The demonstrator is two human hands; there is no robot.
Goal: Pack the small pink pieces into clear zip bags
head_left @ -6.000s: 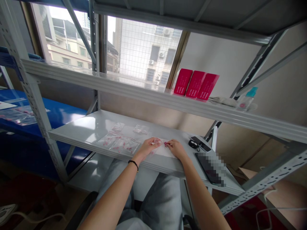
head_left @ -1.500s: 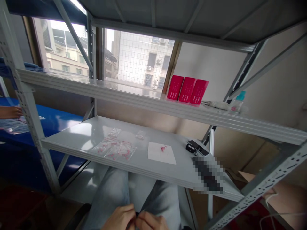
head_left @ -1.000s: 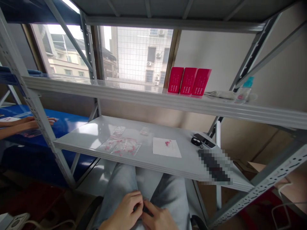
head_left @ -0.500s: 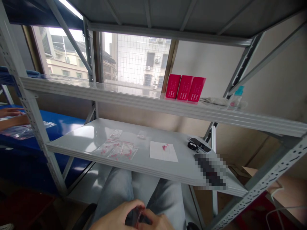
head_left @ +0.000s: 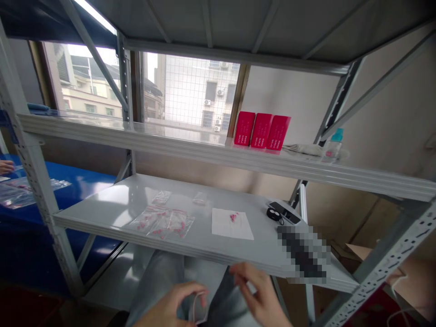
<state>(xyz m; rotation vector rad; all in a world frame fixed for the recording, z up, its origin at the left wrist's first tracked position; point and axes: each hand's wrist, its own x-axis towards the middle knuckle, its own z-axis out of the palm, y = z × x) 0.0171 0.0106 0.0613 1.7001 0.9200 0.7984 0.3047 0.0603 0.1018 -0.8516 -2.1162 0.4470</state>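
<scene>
My left hand [head_left: 173, 304] is closed on a small clear plastic bag [head_left: 198, 309], held above my lap with its mouth partly spread. To its right, my right hand [head_left: 257, 293] is raised just short of the shelf's front edge. Its fingers are loosely bent and apart, and I see nothing in them. Beyond it on the grey shelf [head_left: 262, 247] lies a white sheet of paper [head_left: 226, 227] bearing a little cluster of small pink pieces [head_left: 233, 217]. Further left are clear zip bags [head_left: 170, 223] with similar pink pieces inside.
Two small clear packets, one a packet [head_left: 161, 197] and the other a packet [head_left: 200, 198], lie toward the back. A phone [head_left: 285, 212] and a black coiled item [head_left: 273, 214] are at right. Red boxes [head_left: 261, 130] and a spray bottle [head_left: 333, 147] stand above. Another person's hand [head_left: 6, 166] is far left.
My right hand has left the bag and moved up and right toward the shelf. The left hand keeps hold of the bag. The view has shifted slightly, and the other person's hand shows less.
</scene>
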